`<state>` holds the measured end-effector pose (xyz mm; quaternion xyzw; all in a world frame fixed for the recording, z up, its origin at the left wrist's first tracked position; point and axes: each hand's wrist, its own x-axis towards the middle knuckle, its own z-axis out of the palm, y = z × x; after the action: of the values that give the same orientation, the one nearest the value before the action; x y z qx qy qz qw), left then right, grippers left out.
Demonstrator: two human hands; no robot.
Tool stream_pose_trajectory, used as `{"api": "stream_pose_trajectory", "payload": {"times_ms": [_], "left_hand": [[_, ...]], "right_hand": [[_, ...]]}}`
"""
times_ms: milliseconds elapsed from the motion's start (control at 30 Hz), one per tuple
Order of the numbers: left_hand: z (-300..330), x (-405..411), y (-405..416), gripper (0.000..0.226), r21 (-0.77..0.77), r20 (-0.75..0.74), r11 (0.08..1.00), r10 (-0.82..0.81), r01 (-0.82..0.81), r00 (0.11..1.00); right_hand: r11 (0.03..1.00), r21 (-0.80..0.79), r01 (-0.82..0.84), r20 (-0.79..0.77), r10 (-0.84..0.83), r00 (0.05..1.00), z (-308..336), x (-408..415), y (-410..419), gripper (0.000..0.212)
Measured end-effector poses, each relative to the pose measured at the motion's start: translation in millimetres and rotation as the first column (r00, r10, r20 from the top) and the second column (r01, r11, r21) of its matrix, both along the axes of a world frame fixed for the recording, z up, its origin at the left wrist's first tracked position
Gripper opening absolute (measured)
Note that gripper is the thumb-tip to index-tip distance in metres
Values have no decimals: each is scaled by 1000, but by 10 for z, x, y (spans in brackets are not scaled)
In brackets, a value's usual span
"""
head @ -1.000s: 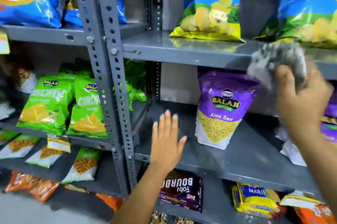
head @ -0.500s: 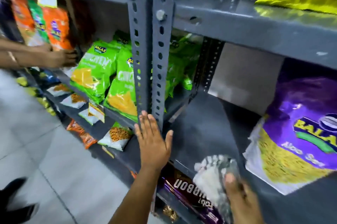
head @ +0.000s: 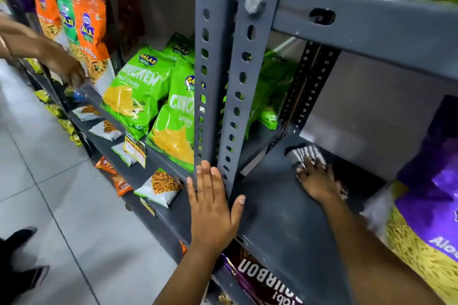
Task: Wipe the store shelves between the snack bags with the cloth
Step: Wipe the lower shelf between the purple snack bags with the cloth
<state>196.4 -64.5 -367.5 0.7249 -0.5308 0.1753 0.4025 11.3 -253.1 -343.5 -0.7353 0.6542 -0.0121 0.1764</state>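
Observation:
My right hand (head: pixel 319 180) presses a grey-and-white cloth (head: pixel 306 154) flat on the grey metal shelf (head: pixel 277 210), deep in its back left corner. The cloth shows beyond my fingertips; the rest lies under my palm. To the right, a purple Balaji Aloo Sev bag (head: pixel 428 203) stands on the same shelf, close to my forearm. My left hand (head: pixel 213 208) lies flat with fingers spread against the shelf's front edge, at the foot of the perforated upright post (head: pixel 238 96). It holds nothing.
Green Balaji snack bags (head: pixel 138 96) fill the neighbouring shelf to the left. Orange bags (head: pixel 91 37) stand further left, where another person's hand (head: pixel 67 66) reaches in. A Bourbon biscuit pack (head: pixel 260 277) lies on the shelf below. An upper shelf (head: pixel 366 29) overhangs. Tiled floor (head: pixel 62 205) lies at the left.
My right hand came down from the upper shelf with the cloth and has slid it to the back corner of the middle shelf. My left hand stays at the post. The view has moved closer.

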Motion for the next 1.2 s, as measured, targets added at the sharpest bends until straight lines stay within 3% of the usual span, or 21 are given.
{"api": "stream_pose_trajectory", "payload": {"times_ms": [133,200,267,333,367,467,533,600,633,700,733,767,833,900,1067,1200], "left_hand": [[36,5,31,71,23,-13,999,-47,48,999],[29,11,19,71,22,-19,998,-53,53,998],[4,28,8,71,27,-7,998,-52,52,999],[-22,37,5,72,36,-1,998,-44,44,999],[-35,39,3,72,41,-2,998,-41,41,999],[-40,27,-9,73,50,-8,998,-43,44,999],[-19,16,3,73,60,-26,996,-57,59,998],[-6,23,24,72,80,-32,995,-60,62,998],[-7,35,35,72,91,-27,994,-59,61,998],[-2,62,60,72,115,-11,991,-59,60,998],[4,75,70,72,127,-5,990,-65,65,998],[9,73,78,72,135,-5,988,-73,73,997],[4,72,83,72,145,-11,986,-77,78,997],[-1,53,82,73,146,-25,987,-65,68,998],[72,44,141,73,175,-46,980,-88,94,995],[165,56,201,72,211,-40,972,-96,102,995]], "right_hand": [[922,-266,-282,28,300,954,-48,122,356,41],[892,-342,-296,125,355,926,-24,85,366,36],[953,-302,4,291,88,953,66,-53,164,35],[956,-164,245,279,-193,941,62,-226,-44,38],[952,-129,277,240,-241,941,25,-240,-70,40],[970,-239,38,-44,-50,998,-43,-15,229,41],[933,-325,-156,46,181,982,-76,159,503,39],[873,-357,-333,170,411,896,-146,224,707,34],[884,-376,-278,282,395,874,-137,227,714,32],[930,-356,94,507,107,855,-77,114,417,35],[918,-288,273,512,-93,854,-44,34,231,40],[915,-220,337,378,-239,894,-19,-60,73,46],[975,-143,169,76,-160,984,-27,-90,-150,52],[986,-155,-63,23,67,997,-64,94,-228,51],[865,-241,-441,225,491,841,-44,525,244,41],[829,-60,-557,454,519,724,7,365,760,37]]}}
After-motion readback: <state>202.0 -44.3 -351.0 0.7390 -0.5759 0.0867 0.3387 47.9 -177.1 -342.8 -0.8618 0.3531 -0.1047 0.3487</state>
